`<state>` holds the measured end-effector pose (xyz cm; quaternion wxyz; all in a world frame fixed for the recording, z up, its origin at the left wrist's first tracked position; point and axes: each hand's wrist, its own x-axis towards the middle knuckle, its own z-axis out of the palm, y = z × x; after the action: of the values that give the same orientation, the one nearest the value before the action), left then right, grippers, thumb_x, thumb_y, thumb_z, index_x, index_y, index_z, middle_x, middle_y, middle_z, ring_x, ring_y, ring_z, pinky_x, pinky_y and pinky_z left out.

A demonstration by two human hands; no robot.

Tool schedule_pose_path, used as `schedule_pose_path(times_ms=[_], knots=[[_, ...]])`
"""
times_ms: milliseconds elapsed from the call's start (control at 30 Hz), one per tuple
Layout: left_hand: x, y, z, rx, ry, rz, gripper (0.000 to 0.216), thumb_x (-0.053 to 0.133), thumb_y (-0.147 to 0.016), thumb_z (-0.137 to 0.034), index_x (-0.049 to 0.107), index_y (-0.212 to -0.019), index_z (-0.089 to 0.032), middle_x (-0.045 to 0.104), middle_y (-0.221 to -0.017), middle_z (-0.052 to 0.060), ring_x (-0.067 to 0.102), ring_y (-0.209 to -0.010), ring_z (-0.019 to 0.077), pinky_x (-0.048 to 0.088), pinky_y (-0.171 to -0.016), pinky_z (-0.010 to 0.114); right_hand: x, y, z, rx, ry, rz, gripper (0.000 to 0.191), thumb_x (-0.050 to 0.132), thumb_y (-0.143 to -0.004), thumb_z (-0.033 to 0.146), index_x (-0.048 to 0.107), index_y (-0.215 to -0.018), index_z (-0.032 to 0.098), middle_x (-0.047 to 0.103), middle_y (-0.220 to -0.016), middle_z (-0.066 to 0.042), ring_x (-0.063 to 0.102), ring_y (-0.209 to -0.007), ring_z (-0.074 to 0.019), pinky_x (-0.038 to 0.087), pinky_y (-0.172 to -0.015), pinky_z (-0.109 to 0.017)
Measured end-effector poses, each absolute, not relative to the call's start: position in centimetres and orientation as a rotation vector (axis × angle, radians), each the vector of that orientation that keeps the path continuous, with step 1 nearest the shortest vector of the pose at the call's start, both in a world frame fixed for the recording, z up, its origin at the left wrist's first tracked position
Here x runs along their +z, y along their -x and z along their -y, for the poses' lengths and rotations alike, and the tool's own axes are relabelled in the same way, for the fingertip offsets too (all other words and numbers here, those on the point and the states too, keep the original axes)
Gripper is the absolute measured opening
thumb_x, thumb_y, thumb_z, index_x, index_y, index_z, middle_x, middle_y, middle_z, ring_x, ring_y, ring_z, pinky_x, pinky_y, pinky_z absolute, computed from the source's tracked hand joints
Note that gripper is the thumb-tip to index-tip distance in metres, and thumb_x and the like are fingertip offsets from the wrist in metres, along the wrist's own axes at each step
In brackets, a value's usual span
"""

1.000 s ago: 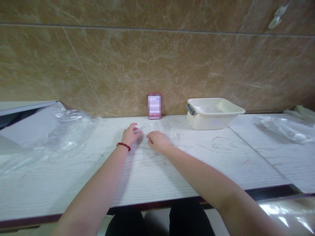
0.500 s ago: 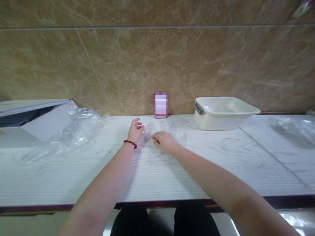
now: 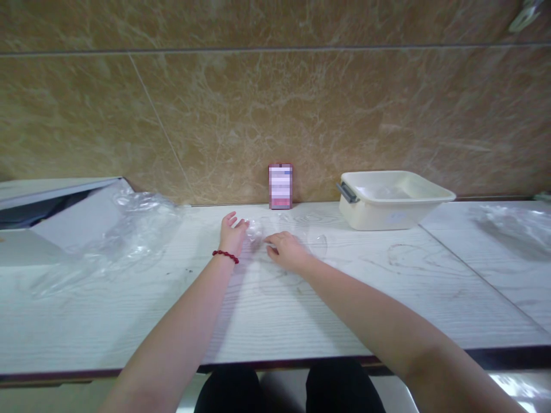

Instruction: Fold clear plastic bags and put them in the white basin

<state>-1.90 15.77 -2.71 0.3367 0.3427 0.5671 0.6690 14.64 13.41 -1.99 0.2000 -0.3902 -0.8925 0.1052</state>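
Observation:
Beside a small crumpled piece of clear plastic [image 3: 254, 229] is my left hand [image 3: 232, 235], a dark red beaded bracelet [image 3: 226, 255] at its wrist. Its fingers are spread and raised, with the fingertips nearest the plastic at its edge; whether they touch it is unclear. My right hand [image 3: 287, 250] rests low over the table from the other side, thumb and forefinger apart and pointing at the same plastic. Flat, see-through plastic [image 3: 318, 245] lies behind and right of the right hand, its outline hard to make out.
A phone [image 3: 280, 187] with a blurred screen leans on the marbled wall. A cream tub [image 3: 381, 215] with a grey handle stands right of it. At left, clear plastic wrap [image 3: 142, 229] lies against a white box [image 3: 81, 221]. More clear wrap [image 3: 523, 226] lies far right.
My left hand has moved slightly left, and the crumpled plastic has shifted a little the same way. The right thumb and forefinger have parted slightly. The view has tilted a bit.

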Motion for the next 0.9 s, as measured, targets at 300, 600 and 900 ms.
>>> schedule_pose_path(times_ms=[300, 600, 900], knots=[[-1.9, 0.4, -14.8, 1.863, -1.306, -1.296, 0.051, 0.062, -0.061, -0.017, 0.035, -0.105, -0.023, 0.038, -0.114, 0.009, 0.051, -0.099, 0.0166, 0.047, -0.076, 0.028, -2.7, -14.2, -14.2, 0.435, 0.985, 2.122, 0.034, 0.045, -0.074, 0.024, 0.043, -0.107, 0.016, 0.055, -0.101, -0.007, 0.049, -0.090, -0.0139, 0.037, -0.082, -0.029], [-1.7, -1.3, -13.7, 1.636, -1.458, -1.140, 0.056, 0.064, -0.058, -0.017, 0.035, -0.106, -0.025, 0.042, -0.106, 0.005, 0.055, -0.089, 0.0150, 0.049, -0.071, 0.032, -3.0, -13.9, -15.0, 0.846, 0.802, 1.859, 0.059, 0.045, -0.067, 0.009, 0.023, -0.121, 0.021, 0.048, -0.114, -0.008, 0.055, -0.074, -0.0084, 0.045, -0.058, -0.021], [-1.2, 1.1, -13.8, 1.540, -1.603, -1.299, 0.028, 0.043, -0.069, -0.019, 0.039, -0.096, -0.020, 0.048, -0.090, 0.002, 0.051, -0.082, 0.0126, 0.045, -0.066, 0.028, -3.7, -14.3, -16.1, 0.688, 0.996, 1.884, 0.023, 0.042, -0.071, 0.014, 0.054, -0.091, 0.018, 0.058, -0.076, 0.000, 0.053, -0.067, -0.0087, 0.043, -0.063, -0.022]])
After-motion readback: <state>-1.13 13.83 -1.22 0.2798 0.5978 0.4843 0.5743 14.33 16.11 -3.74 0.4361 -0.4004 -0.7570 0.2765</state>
